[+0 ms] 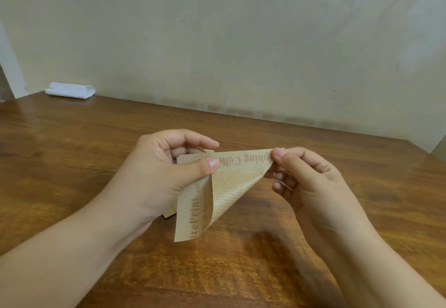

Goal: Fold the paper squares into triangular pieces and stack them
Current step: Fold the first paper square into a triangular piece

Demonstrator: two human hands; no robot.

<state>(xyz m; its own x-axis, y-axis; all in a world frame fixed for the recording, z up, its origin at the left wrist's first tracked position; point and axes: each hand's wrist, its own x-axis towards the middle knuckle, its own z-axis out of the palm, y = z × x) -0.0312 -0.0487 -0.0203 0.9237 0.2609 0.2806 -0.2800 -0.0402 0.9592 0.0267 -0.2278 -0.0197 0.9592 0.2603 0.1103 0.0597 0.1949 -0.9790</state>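
1. Plain beige wall stands behind a brown wooden table; faint stains mark the wall's upper right, too dim to read as any shape.
2. Held above the table, at the middle of the view, is the paper, tan with orange newspaper-style print. It is partly folded, with a straight top edge and a triangular face tapering downward, and a loose flap curling off its left side.
3. Left of the paper, the left hand pinches the top edge between thumb and forefinger; the other fingers are curled behind the sheet and mostly hidden by it.
4. Right of the paper, the right hand pinches the top right corner between thumb and forefinger, and the remaining fingers curl loosely below the corner, touching nothing that shows.
5. Print on the paper is only partly legible: fragments such as "rePrint" on the flap and upside-down letters along the top edge; the fine columns are blurred.
6. Below and left of the paper, a small tan scrap peeks from under the left wrist; most of it is covered, so what it is cannot be told.
7. Far up and left of the paper, at the table's back edge against the wall, lies a white folded bundle, whether cloth or paper is unclear.
8. Both forearms are cut off by the bottom edge of the view.
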